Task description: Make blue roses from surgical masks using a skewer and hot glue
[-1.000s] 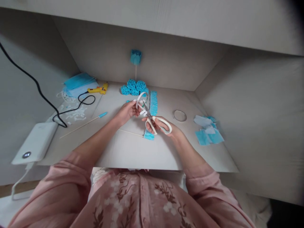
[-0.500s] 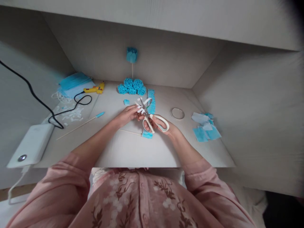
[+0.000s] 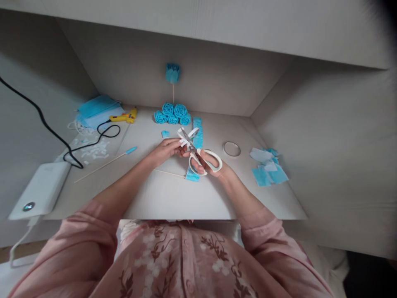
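My right hand (image 3: 214, 162) is closed through the white handles of a pair of scissors (image 3: 201, 155), whose blades point up and left. In my left hand (image 3: 167, 151), the fingers pinch a white strip (image 3: 183, 140) with cut, fringe-like ends. The scissor blades cross over this strip. Just under the scissors lies a thin stick with a blue wrapped end (image 3: 192, 176), partly hidden by my right hand. Behind the blades is a fringed blue strip (image 3: 197, 124) flat on the table.
Blue rolled flowers (image 3: 172, 114) are stacked at the back, with one on a stick (image 3: 173, 73) above. A yellow glue gun (image 3: 125, 116), blue masks (image 3: 97, 108), a power bank (image 3: 41, 189) and cables sit left. A ring-shaped roll (image 3: 231, 149) and fabric pieces (image 3: 269, 167) lie right.
The scissors have shifted slightly to the right, their handles turning and spreading a little. My left hand stays nearly still with the white strip.
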A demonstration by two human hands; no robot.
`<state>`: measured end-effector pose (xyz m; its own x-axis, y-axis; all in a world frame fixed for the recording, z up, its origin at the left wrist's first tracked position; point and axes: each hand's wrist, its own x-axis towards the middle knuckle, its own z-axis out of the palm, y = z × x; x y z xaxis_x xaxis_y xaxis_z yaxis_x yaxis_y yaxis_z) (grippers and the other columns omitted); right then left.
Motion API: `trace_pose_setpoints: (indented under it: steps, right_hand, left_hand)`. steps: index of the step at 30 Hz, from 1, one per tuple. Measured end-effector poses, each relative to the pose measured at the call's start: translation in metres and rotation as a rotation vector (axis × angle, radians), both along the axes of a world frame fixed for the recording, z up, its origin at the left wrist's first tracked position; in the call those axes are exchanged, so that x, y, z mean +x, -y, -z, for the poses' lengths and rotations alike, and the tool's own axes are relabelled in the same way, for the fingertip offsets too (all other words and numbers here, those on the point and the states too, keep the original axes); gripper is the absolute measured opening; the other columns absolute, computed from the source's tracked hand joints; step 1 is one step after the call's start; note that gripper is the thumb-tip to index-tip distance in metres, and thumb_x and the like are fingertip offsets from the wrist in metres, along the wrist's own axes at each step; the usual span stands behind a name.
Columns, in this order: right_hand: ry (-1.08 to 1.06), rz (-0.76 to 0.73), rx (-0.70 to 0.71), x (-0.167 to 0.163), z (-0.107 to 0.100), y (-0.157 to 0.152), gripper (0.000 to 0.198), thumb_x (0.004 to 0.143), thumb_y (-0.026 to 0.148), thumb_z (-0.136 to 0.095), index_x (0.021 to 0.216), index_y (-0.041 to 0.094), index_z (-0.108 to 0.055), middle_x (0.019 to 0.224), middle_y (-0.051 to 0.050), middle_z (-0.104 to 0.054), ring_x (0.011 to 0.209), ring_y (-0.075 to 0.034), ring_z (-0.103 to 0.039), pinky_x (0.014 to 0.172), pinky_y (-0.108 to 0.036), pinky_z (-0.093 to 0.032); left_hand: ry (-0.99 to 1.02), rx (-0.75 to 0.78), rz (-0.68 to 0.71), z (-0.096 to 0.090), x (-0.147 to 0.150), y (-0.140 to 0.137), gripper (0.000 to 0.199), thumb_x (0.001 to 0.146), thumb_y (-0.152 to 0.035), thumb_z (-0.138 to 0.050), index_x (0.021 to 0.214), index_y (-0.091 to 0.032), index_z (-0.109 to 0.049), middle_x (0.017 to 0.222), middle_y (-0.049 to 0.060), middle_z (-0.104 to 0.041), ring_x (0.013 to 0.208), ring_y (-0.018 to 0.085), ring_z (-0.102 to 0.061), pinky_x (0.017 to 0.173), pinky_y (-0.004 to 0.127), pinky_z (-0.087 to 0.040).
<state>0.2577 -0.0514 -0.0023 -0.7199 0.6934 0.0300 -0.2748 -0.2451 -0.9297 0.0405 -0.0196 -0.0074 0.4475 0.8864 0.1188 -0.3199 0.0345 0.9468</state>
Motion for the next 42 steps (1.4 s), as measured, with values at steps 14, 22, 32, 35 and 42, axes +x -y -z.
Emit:
trace_pose_setpoints:
  steps: [14,22,32,35,42]
  right_hand:
    - [-0.046,-0.039,-0.023,-0.004,-0.006,0.004,0.057,0.084,0.068,-0.077,0.099,0.013,-0.074,0.059,0.007,-0.051,0.041,-0.004,-0.035,0.035,-0.019,-0.027]
    - [-0.063,-0.022,-0.072,-0.003,-0.002,0.003,0.054,0.085,0.065,-0.078,0.099,0.013,-0.076,0.060,0.007,-0.051,0.041,-0.003,-0.034,0.035,-0.018,-0.027]
    - [-0.046,-0.003,-0.028,-0.007,-0.004,0.007,0.055,0.084,0.065,-0.079,0.098,0.012,-0.075,0.054,0.009,-0.046,0.038,-0.003,-0.030,0.034,-0.018,-0.022]
    - [0.002,0.031,-0.009,-0.007,-0.008,0.010,0.057,0.083,0.066,-0.079,0.100,0.011,-0.074,0.053,0.010,-0.045,0.038,-0.003,-0.029,0.035,-0.019,-0.021]
    - [0.261,0.120,0.159,-0.007,-0.011,0.012,0.068,0.077,0.065,-0.083,0.118,0.011,-0.071,0.067,0.006,-0.053,0.050,-0.006,-0.042,0.046,-0.022,-0.029]
  left_hand:
    - [0.147,-0.045,0.236,-0.007,-0.006,0.002,0.036,0.081,-0.041,-0.074,0.101,-0.011,-0.077,0.087,0.010,-0.072,0.085,0.022,-0.064,0.084,0.035,-0.048]
    - [0.029,0.049,0.023,0.003,-0.004,-0.001,0.034,0.079,-0.045,-0.085,0.086,-0.012,-0.075,0.082,0.007,-0.071,0.077,0.018,-0.065,0.075,0.031,-0.048]
    - [-0.085,0.145,-0.087,0.013,-0.002,-0.006,0.058,0.072,-0.070,-0.084,0.071,-0.014,-0.071,0.067,0.003,-0.065,0.063,0.013,-0.055,0.065,0.027,-0.043]
    - [-0.103,0.160,-0.104,0.011,-0.002,-0.006,0.057,0.074,-0.069,-0.082,0.067,-0.014,-0.068,0.065,0.003,-0.063,0.061,0.012,-0.054,0.063,0.027,-0.043]
    - [-0.173,0.142,-0.177,0.003,-0.001,-0.003,0.045,0.074,-0.057,-0.083,0.071,-0.014,-0.070,0.061,0.001,-0.059,0.056,0.011,-0.050,0.057,0.025,-0.040]
